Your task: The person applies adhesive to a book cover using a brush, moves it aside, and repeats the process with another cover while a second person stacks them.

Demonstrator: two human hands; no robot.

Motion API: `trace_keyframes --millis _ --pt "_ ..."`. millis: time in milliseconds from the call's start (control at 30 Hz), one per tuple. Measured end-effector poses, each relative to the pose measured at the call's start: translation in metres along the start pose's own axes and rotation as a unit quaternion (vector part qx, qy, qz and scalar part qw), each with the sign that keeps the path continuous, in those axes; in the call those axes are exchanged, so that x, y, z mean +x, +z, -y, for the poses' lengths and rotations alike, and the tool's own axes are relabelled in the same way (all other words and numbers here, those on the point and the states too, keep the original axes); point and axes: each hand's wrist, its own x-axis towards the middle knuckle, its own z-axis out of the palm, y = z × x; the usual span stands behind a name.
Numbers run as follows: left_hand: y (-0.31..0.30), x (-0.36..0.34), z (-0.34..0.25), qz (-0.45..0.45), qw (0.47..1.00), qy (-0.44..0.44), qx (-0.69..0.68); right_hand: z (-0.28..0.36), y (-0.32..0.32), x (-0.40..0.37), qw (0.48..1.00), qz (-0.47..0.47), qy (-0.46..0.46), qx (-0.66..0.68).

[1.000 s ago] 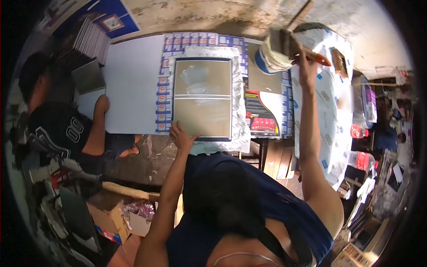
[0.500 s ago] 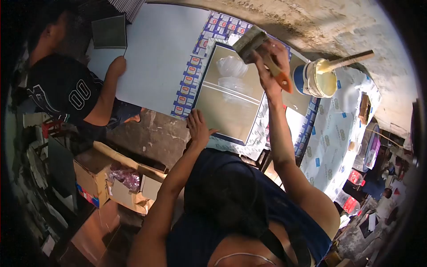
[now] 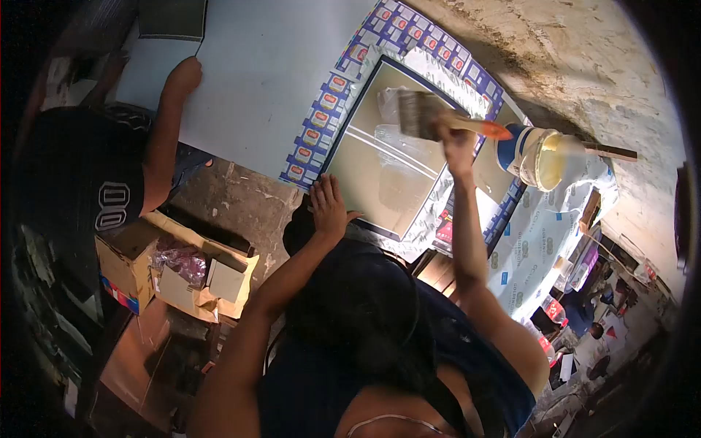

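Note:
A tan panel (image 3: 358, 175) with a dark border and white double lines lies in front of me, with whitish wet smears (image 3: 398, 150) across its middle. My left hand (image 3: 328, 208) rests with fingers outstretched on the panel's lower left edge. In my right hand (image 3: 458, 150) is a wide paintbrush (image 3: 419, 117), gripped by its orange-tipped handle. The brush's bristles overlap the upper part of the panel and look blurred. Right of the brush stands a bucket (image 3: 527, 157) of pale yellow, creamy stuff, with a wooden stick (image 3: 613, 152) jutting out of it.
Printed blue sheets (image 3: 314, 137) lie under and around the panel. Leftward spreads a large pale board (image 3: 248, 95), where another person's hand (image 3: 182, 77) rests. A cardboard box (image 3: 197, 281) stands below left. Wrapped material (image 3: 537, 244) lies at right, and a stained wall (image 3: 584, 80) rises behind.
My right hand has turned the brush, so its handle now points right, and the bristles have come over the panel. My left hand stays at the panel's edge. The whole view has shifted.

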Motion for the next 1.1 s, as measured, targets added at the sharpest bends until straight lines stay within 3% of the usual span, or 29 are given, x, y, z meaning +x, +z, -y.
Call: trace_keyframes --millis 67,100,133,167,267,300,367,433,500,567,600,633,700,767,833,900,967,1033,1100 --pt "0.000 0.000 -0.001 0.005 1.000 -0.002 -0.005 -0.012 0.028 0.006 0.978 0.159 -0.083 -0.103" --pt "0.000 0.001 0.000 0.006 1.000 -0.004 -0.006 0.008 0.041 0.008 0.957 0.256 0.006 -0.134" --pt "-0.001 0.001 0.001 0.000 1.000 0.000 -0.004 -0.019 0.040 0.013 0.937 0.269 -0.098 -0.201" --pt "-0.001 0.001 0.001 -0.006 1.000 0.003 -0.003 -0.047 0.038 0.027 0.901 0.278 -0.201 -0.265" --pt "0.000 -0.002 0.001 -0.010 1.000 0.006 -0.003 -0.038 0.025 0.082 0.921 0.154 -0.237 -0.269" --pt "0.001 -0.001 0.002 -0.011 1.000 0.005 -0.004 -0.030 0.027 0.089 0.892 0.082 -0.281 -0.344" --pt "0.001 -0.001 0.002 -0.014 1.000 0.002 0.005 -0.015 0.031 0.085 0.900 0.120 -0.290 -0.302" --pt "0.000 -0.001 0.000 -0.009 1.000 0.001 0.009 -0.009 0.050 0.056 0.948 0.255 -0.143 -0.127" --pt "-0.001 0.000 0.000 0.001 1.000 -0.001 0.011 -0.034 0.065 0.049 0.889 0.350 -0.196 -0.221" --pt "-0.001 0.000 0.000 -0.004 1.000 0.000 0.008 -0.042 0.067 0.069 0.833 0.283 -0.327 -0.344" --pt "-0.001 0.000 0.001 -0.006 1.000 0.000 0.007 -0.043 0.071 0.078 0.905 0.193 -0.250 -0.285" --pt "0.000 -0.001 0.002 -0.008 1.000 0.000 0.005 -0.044 0.074 0.087 0.931 0.148 -0.209 -0.259" --pt "0.002 0.000 0.002 -0.012 1.000 0.000 0.001 -0.022 0.071 0.087 0.885 0.228 -0.252 -0.318" --pt "0.004 -0.002 0.001 -0.013 1.000 -0.004 0.007 0.004 0.079 0.065 0.898 0.316 -0.233 -0.198" --pt "0.004 0.000 -0.001 -0.011 1.000 -0.004 0.007 0.000 0.083 0.050 0.870 0.341 -0.231 -0.270" --pt "0.003 0.000 0.000 -0.004 1.000 -0.005 0.003 -0.023 0.080 0.072 0.862 0.279 -0.250 -0.340" --pt "0.006 0.000 0.001 -0.010 1.000 -0.004 -0.002 -0.023 0.076 0.095 0.885 0.203 -0.262 -0.327" --pt "0.006 -0.001 0.002 -0.012 1.000 -0.007 0.001 -0.004 0.073 0.095 0.882 0.219 -0.295 -0.296" --pt "0.006 -0.001 -0.002 -0.009 1.000 -0.010 0.012 -0.008 0.073 0.074 0.907 0.302 -0.213 -0.201"
